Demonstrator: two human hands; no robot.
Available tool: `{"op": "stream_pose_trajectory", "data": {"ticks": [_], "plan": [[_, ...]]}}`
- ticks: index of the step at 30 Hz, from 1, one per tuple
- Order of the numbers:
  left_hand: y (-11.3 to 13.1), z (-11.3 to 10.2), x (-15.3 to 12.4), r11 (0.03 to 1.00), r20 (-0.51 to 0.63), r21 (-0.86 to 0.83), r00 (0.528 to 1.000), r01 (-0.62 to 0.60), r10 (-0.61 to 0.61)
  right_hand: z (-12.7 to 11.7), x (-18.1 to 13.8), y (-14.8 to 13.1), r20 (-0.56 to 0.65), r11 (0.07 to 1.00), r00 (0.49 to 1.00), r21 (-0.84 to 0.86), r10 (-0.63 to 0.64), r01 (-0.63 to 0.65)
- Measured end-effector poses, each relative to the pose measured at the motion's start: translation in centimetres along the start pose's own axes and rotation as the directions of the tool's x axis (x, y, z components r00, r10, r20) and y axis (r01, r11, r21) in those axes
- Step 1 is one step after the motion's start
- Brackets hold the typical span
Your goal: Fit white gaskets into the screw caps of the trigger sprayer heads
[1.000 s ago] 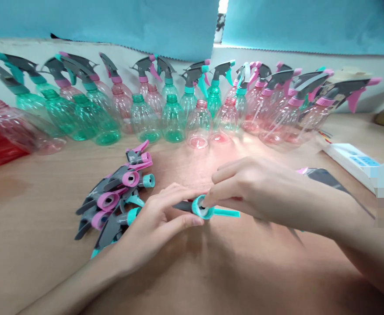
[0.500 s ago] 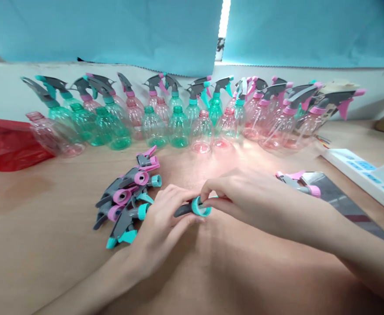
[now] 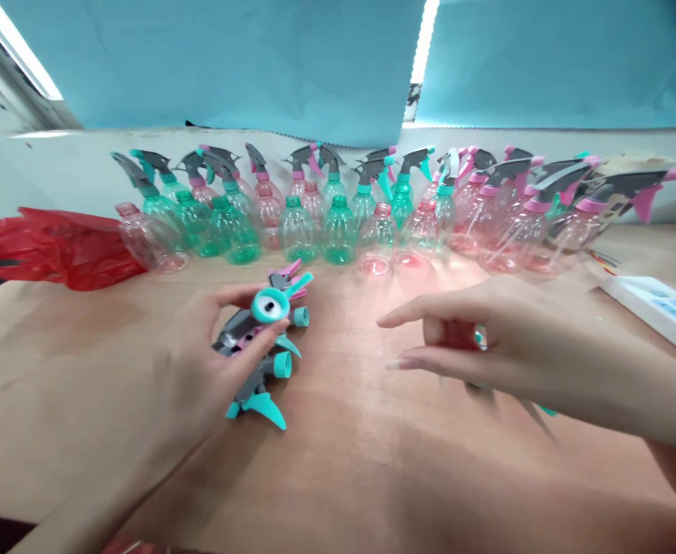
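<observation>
My left hand (image 3: 199, 369) pinches a teal trigger head (image 3: 269, 306) above the spare-heads pile (image 3: 257, 354), collar facing me, prob. to show its inside; right hand (image 3: 488, 346) hovers w/ fingers apart, gripping nothing

bright, even light with daylight strips above, soft shadows on the table (image 3: 373, 477), edges warped and blurred.

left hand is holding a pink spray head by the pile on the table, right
No, the spray head in the left hand is teal, not pink, as the head view shows. It is by the pile on the table.
</observation>
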State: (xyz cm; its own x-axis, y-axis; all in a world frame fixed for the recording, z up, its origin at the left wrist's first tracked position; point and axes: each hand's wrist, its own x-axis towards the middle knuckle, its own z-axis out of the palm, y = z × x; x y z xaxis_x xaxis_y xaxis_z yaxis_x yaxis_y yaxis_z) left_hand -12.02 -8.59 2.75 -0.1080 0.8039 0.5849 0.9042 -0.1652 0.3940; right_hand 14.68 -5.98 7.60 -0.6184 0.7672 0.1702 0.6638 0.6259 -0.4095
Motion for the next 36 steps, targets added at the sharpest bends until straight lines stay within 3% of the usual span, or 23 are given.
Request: {"op": "stream_pose_trajectory", "data": {"ticks": [2, 7, 14, 18, 25, 29, 32, 36], "plan": [[-1.5, -0.1, 1.1, 0.995, -0.032, 0.100, 0.999, 0.003, 0.000, -0.3, 0.1, 0.2, -0.004, 1.000, 1.000, -0.026, 0.003, -0.003], [-4.4, 0.9, 2.5, 0.991, 0.207, 0.081, 0.974, -0.106, 0.088, -0.8, 0.2, 1.1, -0.004, 0.991, 0.998, -0.124, -0.055, 0.054], [-4.0, 0.5, 2.2, 0.989, 0.235, 0.072, 0.965, -0.133, 0.113, -1.6, -0.3, 1.9, 0.035, 0.988, 0.999, -0.152, 0.025, -0.019], [-5.1, 1.3, 3.2, 0.989, 0.234, 0.084, 0.967, -0.122, 0.099, -1.6, -0.3, 2.4, 0.057, 0.990, 0.997, -0.136, 0.048, -0.040], [-7.1, 3.4, 3.9, 0.987, 0.404, 0.033, 0.905, -0.158, 0.132, -1.1, 0.2, 3.1, 0.039, 0.994, 0.999, -0.112, 0.013, -0.009], [-6.2, 2.8, 2.7, 0.987, 0.414, -0.006, 0.897, -0.163, 0.151, -0.7, 0.2, 3.5, 0.063, 0.989, 0.998, -0.147, -0.002, 0.011], [-6.0, 2.0, 2.1, 0.990, 0.373, -0.003, 0.918, -0.140, 0.131, -0.1, 0.9, 3.5, 0.107, 0.984, 0.994, -0.177, 0.006, 0.013], [-6.1, 0.8, 1.2, 0.988, 0.304, -0.006, 0.941, -0.154, 0.148, 2.0, 5.7, 2.4, 0.106, 0.992, 0.989, -0.058, -0.105, 0.111]]}}
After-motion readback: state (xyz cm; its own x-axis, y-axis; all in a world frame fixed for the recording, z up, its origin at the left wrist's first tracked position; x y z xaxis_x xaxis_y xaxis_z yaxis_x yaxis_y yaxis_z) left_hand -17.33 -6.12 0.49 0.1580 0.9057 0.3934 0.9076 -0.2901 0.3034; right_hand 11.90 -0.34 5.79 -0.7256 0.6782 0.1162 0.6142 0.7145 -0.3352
